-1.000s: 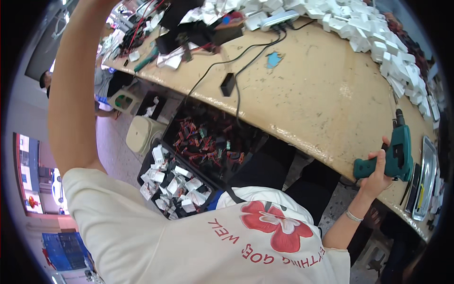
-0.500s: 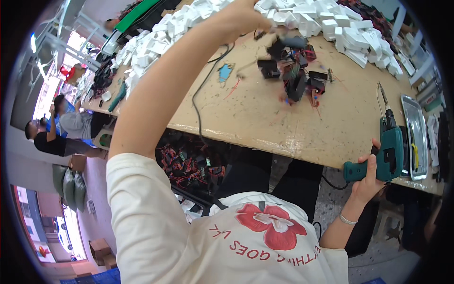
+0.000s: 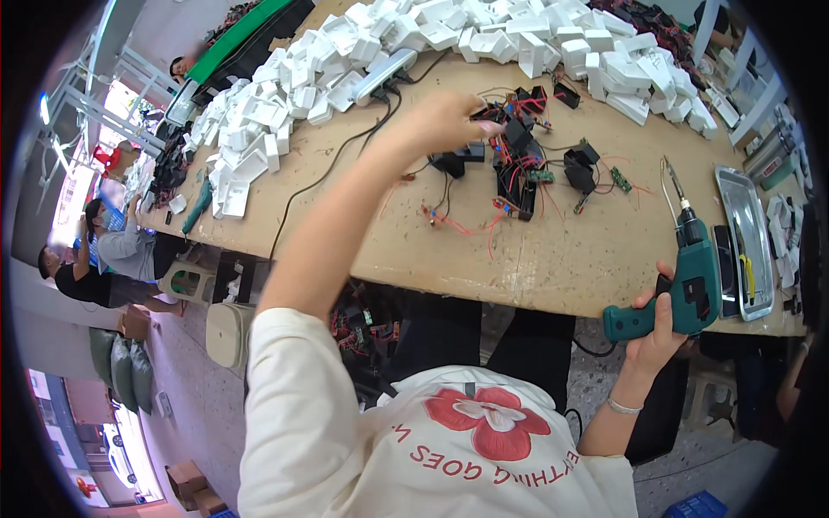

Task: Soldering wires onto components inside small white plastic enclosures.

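My right hand (image 3: 658, 332) is wrapped around the handle of a green soldering gun (image 3: 693, 281) at the table's front right. The gun points up and away, its metal tip (image 3: 673, 186) and a thin curved tube above the tabletop. My left hand (image 3: 445, 123) reaches over the middle of the table, thumb and finger apart, at the left edge of a heap of black plastic housings (image 3: 518, 138) with red and black wires. Whether the fingertips touch a housing is not clear. Small green circuit boards (image 3: 620, 180) lie among the wires.
White plastic cases (image 3: 518, 43) are banked along the table's far side. A white power strip (image 3: 384, 76) with black cables lies before them. At right stands a metal tray (image 3: 744, 246) with yellow-handled pliers (image 3: 748, 274). Other people (image 3: 129, 246) sit at far left.
My left hand has come back from the far cases toward me, to the black housings. The heap looks more spread out. The soldering gun stays in my right hand, shifted slightly left in view.
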The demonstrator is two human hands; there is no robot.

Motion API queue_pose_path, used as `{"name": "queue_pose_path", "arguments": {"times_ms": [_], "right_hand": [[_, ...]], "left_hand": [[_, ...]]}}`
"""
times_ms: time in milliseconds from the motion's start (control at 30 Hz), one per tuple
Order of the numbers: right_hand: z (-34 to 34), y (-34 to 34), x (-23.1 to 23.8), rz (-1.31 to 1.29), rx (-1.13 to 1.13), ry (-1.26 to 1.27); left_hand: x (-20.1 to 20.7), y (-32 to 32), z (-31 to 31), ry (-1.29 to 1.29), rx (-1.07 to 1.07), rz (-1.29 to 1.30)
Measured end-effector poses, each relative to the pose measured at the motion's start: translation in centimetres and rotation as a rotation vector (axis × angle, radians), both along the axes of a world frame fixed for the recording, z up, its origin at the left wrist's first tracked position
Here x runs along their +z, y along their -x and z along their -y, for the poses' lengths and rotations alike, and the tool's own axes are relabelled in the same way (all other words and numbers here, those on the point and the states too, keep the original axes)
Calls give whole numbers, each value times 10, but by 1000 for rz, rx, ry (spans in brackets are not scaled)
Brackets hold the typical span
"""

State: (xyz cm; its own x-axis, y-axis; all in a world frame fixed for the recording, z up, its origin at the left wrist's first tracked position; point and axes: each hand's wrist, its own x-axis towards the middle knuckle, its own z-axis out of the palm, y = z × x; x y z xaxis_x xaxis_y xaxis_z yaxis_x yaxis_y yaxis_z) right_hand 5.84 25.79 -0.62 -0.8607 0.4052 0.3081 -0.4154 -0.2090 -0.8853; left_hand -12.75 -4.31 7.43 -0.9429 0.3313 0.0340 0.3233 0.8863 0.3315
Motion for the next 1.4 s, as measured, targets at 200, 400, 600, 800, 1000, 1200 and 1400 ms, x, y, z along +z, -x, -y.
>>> {"name": "queue_pose_path", "arguments": {"times_ms": [200,400,600,800,1000,1200,1400], "right_hand": [[2,6,1,10,16,13],[-1,11,3,-28,26,15],[-11,6,-3,-70,68,23],[-17,10,-12,-79,124,124],[-5,16,-9,-36,147,96],[-4,9,-1,65,343,114],[23,15,-4,-9,196,-58]], "left_hand": [[-69,3,-69,-165,-241,-258],[-72,-5,-146,-839,-263,-267],[-76,-14,-156,-795,-372,-153],[-51,-61,-87,-591,-244,-518],[-103,-106,-61,-456,-3,-377],[-93,-158,-76,-547,26,-581],[-145,-259,27,-690,-196,-700]]}}
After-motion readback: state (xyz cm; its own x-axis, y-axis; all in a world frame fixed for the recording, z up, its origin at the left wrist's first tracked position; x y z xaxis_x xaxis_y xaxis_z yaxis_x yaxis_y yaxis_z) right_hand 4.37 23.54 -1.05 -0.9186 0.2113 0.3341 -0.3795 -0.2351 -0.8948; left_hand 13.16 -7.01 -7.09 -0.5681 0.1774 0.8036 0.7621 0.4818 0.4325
